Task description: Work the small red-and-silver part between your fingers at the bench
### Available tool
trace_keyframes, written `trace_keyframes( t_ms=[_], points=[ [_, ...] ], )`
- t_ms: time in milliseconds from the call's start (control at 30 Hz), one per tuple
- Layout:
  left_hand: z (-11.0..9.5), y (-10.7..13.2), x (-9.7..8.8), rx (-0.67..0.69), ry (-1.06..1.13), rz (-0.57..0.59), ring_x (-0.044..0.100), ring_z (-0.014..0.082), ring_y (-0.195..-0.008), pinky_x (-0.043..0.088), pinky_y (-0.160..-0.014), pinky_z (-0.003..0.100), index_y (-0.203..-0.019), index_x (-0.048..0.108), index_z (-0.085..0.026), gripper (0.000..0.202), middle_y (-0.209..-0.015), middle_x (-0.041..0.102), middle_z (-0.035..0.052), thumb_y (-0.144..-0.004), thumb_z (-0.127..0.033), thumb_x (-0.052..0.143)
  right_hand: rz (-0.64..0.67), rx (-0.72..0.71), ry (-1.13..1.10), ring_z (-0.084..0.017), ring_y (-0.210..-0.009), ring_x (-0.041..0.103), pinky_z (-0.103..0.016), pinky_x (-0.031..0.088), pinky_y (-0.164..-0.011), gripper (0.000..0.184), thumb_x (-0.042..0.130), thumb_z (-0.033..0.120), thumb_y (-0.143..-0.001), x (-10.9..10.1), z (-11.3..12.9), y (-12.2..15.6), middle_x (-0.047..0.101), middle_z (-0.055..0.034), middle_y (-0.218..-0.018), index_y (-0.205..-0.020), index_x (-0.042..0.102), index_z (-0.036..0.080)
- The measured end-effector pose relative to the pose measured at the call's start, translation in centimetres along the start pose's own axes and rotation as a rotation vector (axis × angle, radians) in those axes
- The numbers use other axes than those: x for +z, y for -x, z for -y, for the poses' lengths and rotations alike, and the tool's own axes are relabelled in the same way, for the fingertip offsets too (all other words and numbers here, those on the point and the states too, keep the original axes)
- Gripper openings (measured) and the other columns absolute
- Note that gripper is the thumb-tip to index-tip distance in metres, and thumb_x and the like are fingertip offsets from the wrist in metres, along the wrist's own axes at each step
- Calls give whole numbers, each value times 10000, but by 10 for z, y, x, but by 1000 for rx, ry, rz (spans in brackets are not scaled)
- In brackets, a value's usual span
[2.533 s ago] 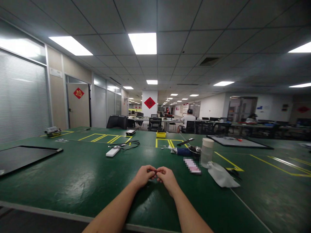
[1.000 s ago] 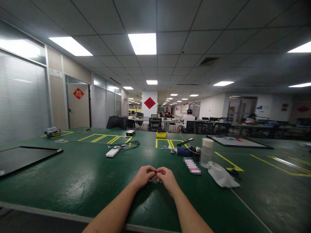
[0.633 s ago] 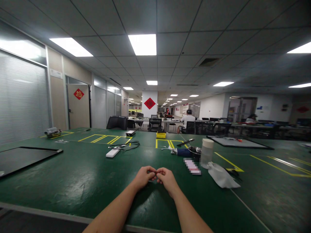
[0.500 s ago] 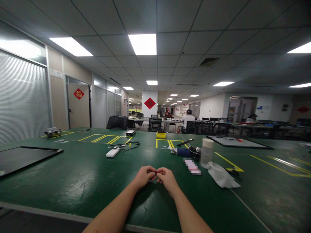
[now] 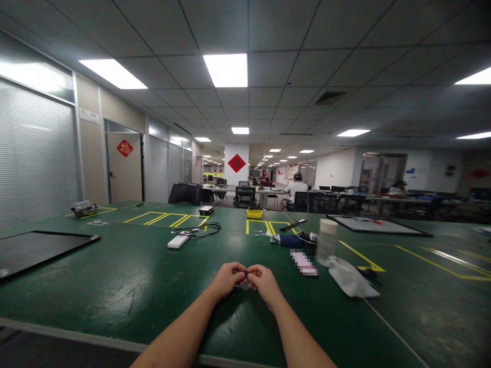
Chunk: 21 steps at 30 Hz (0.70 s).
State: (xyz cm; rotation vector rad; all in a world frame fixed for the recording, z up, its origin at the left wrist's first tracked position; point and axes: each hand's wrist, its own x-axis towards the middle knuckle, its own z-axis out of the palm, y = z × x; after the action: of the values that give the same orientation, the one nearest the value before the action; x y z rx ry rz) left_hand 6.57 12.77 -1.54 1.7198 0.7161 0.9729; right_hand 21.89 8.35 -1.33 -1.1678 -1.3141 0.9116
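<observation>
My left hand [image 5: 227, 278] and my right hand [image 5: 264, 282] rest side by side on the green table [image 5: 115, 286], fingertips meeting in the middle. Both hands are closed in a pinch around something small and dark between them; it is too small to make out. Both forearms reach in from the near edge of the table.
To the right lie a white cloth [image 5: 351, 278], a translucent capped bottle [image 5: 328, 241], a metal bowl [image 5: 308, 237] and a blue object [image 5: 286, 240]. A white remote [image 5: 178, 240] and black cable [image 5: 203, 228] lie ahead left. A black tray [image 5: 34, 248] sits far left. People sit at far desks.
</observation>
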Motion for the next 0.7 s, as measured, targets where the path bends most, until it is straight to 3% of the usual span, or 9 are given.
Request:
trace_keyframes(
  t_ms=[700],
  points=[
    [-4, 1, -1, -16, -11, 14, 641, 161, -679, 502, -683, 280, -915, 647, -109, 247, -742, 692, 59, -725, -258, 594, 3, -15, 2, -109, -475, 561, -197, 369, -440, 160, 565, 208, -661, 1, 1, 0, 627, 1, -587, -798, 598, 134]
  ],
)
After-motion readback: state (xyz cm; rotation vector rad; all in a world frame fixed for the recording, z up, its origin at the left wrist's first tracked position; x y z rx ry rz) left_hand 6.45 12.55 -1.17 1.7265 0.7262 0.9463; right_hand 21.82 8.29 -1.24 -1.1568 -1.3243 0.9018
